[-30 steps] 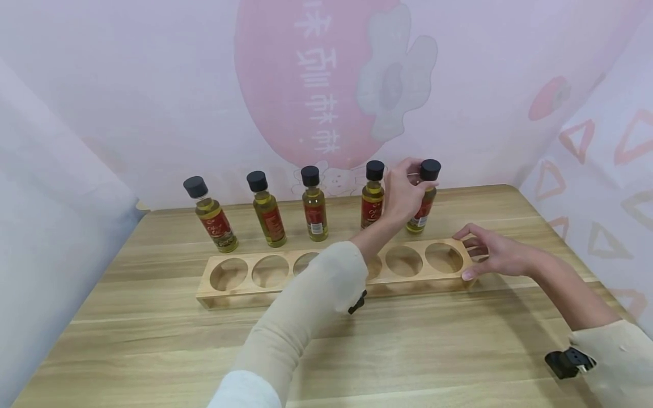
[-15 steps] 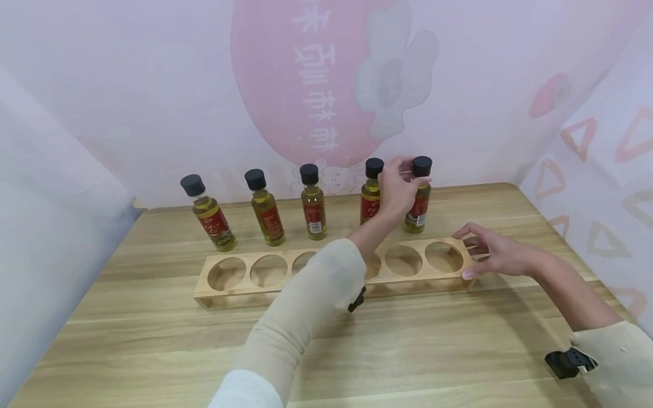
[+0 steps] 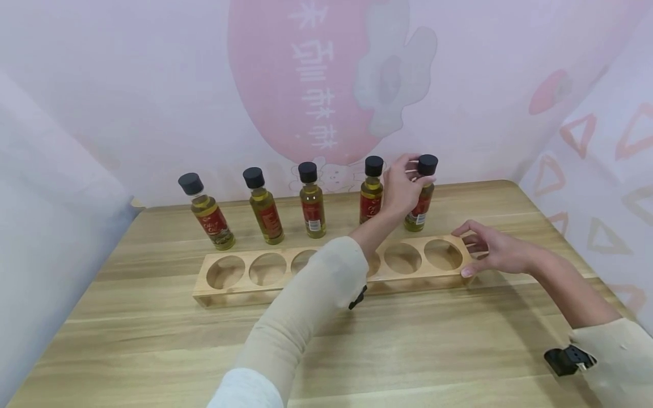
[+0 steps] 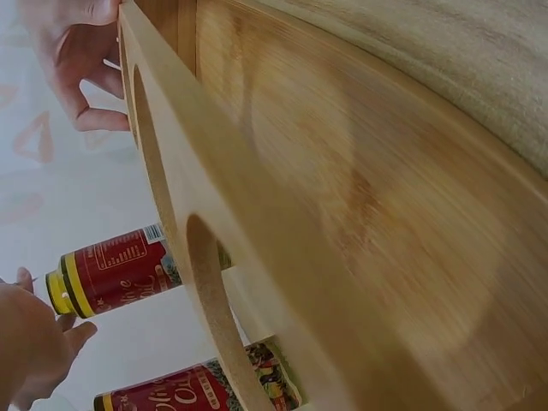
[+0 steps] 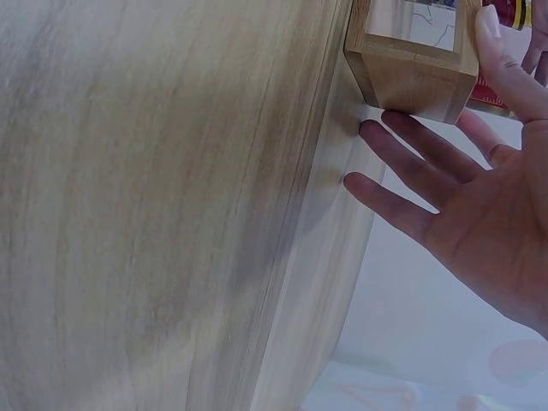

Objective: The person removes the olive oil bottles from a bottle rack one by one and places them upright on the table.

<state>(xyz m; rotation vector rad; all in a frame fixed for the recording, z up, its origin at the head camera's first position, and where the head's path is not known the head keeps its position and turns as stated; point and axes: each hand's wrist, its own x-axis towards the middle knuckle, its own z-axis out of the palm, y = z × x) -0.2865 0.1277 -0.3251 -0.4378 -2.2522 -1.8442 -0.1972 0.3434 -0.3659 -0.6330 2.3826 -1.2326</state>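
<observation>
My left hand (image 3: 402, 187) reaches across the rack and pinches the neck of the rightmost olive oil bottle (image 3: 419, 208), thumb in front and fingers behind. That bottle has a black cap and a red label, and leans slightly right with its base on the table. The long wooden rack (image 3: 201, 285) lies in front of the bottles, with a row of round holes in its top. At its right end, my right hand (image 3: 497, 252) grips the corners between thumb and index finger. In the right wrist view, the other fingers spread beside the rack's end (image 5: 411, 81).
Other olive oil bottles stand behind the rack: one (image 3: 370, 203) right beside my left hand, one (image 3: 312, 209) in the middle and two (image 3: 266, 215) farther left. A printed cloth (image 3: 153, 102) hangs behind the wooden table (image 3: 153, 345). My left forearm hides part of the rack.
The held bottle's top tipped left toward upright, then back a little to the right, with my left hand following. My right hand stays at the rack's end.
</observation>
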